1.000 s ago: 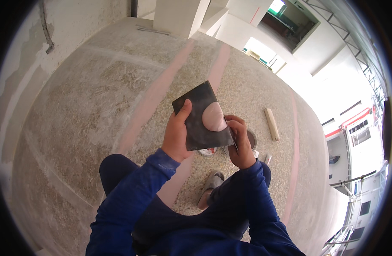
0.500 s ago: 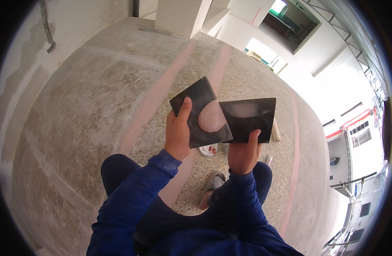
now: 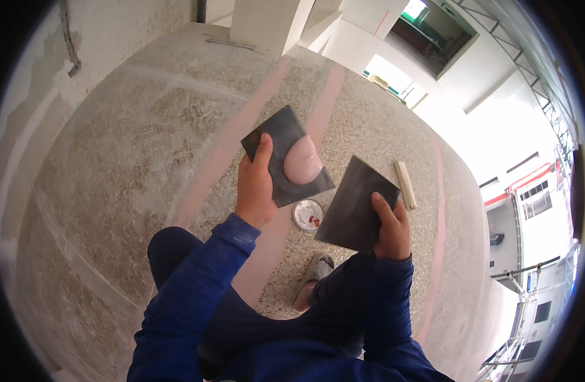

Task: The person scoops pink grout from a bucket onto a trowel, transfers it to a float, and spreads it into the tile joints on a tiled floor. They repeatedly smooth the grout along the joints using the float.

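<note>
My left hand [image 3: 254, 188] holds a dark square plate [image 3: 283, 137] by its lower left edge, thumb on top. A smooth mound of pale pink paste [image 3: 302, 162] lies on that plate's right side. My right hand [image 3: 388, 226] grips a second dark square plate [image 3: 353, 204] at its lower right corner, tilted, with no paste showing on it. The two plates are apart, the second lower and to the right. Both sleeves are blue.
Below the plates on the speckled terrazzo floor [image 3: 133, 146] sits a small round white tin [image 3: 307, 214] with red inside. My grey shoe [image 3: 314, 274] is under it. A pale wooden stick [image 3: 405, 184] lies to the right. White columns [image 3: 267, 22] stand at the back.
The two plates were together a second ago. My right hand has pulled the second plate away, down and to the right, leaving the pink paste on the left plate.
</note>
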{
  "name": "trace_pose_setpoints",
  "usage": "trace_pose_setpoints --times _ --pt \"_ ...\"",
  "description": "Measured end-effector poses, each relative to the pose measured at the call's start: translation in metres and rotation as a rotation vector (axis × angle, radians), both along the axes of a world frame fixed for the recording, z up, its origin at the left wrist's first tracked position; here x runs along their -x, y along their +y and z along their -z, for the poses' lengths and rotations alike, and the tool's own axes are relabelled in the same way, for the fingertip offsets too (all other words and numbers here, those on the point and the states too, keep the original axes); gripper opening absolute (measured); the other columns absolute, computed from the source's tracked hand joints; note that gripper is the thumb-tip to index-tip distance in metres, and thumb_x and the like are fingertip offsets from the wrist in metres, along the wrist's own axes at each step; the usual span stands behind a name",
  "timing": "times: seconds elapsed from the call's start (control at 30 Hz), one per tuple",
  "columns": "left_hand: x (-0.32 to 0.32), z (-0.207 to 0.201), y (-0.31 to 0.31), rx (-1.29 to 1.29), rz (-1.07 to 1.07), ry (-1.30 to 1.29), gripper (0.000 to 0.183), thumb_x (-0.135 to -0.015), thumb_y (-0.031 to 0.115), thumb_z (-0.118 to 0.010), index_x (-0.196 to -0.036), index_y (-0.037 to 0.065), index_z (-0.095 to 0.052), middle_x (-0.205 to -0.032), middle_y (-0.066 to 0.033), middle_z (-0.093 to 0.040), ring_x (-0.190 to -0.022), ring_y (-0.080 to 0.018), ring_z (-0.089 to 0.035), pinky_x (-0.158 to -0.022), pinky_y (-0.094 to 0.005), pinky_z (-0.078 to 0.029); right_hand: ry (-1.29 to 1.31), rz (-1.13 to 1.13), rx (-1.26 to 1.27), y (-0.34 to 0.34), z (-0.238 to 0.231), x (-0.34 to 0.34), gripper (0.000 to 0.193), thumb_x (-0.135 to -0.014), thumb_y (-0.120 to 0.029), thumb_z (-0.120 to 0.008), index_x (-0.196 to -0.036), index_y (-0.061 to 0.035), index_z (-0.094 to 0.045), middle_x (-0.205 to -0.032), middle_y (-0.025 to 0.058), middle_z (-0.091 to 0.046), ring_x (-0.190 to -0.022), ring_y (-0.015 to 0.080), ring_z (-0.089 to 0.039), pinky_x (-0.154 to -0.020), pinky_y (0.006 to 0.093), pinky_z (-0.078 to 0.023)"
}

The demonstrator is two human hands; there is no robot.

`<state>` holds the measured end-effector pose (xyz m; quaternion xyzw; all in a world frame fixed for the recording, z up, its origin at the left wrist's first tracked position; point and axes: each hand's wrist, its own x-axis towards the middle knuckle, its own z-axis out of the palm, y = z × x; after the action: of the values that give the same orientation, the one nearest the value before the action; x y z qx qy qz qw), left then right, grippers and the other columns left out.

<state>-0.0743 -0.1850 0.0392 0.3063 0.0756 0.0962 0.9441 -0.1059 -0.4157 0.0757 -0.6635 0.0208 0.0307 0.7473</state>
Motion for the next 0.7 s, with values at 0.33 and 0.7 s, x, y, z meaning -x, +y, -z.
trace_pose_setpoints --times 0.33,0.7 --pt "0.006 0.004 -0.009 -0.155 0.152 0.102 0.035 -0.108 0.029 -0.050 -0.121 -0.002 -0.061 -0.112 -0.0101 -0.068 -0.099 -0.0183 -0.067 -0.085 -0.0332 -0.056 -0.270 -0.487 1.032 0.014 -0.088 -0.015 0.030 -0.094 -0.011 -0.065 -0.123 -0.0104 -0.069 -0.106 0.0088 -0.072 -0.100 0.0244 -0.068 -0.087 0.0340 -0.053" --pt "0.006 0.004 0.000 0.004 0.354 0.139 0.033 -0.108 0.027 -0.048 -0.124 -0.001 -0.057 -0.113 -0.0128 -0.067 -0.097 -0.0253 -0.071 -0.081 -0.0402 -0.062 -1.235 -0.644 1.526 0.024 -0.095 -0.043 0.048 -0.079 -0.005 -0.065 -0.120 -0.0289 -0.074 -0.134 0.0002 -0.065 -0.131 0.0292 -0.055 -0.116 0.0544 -0.033"
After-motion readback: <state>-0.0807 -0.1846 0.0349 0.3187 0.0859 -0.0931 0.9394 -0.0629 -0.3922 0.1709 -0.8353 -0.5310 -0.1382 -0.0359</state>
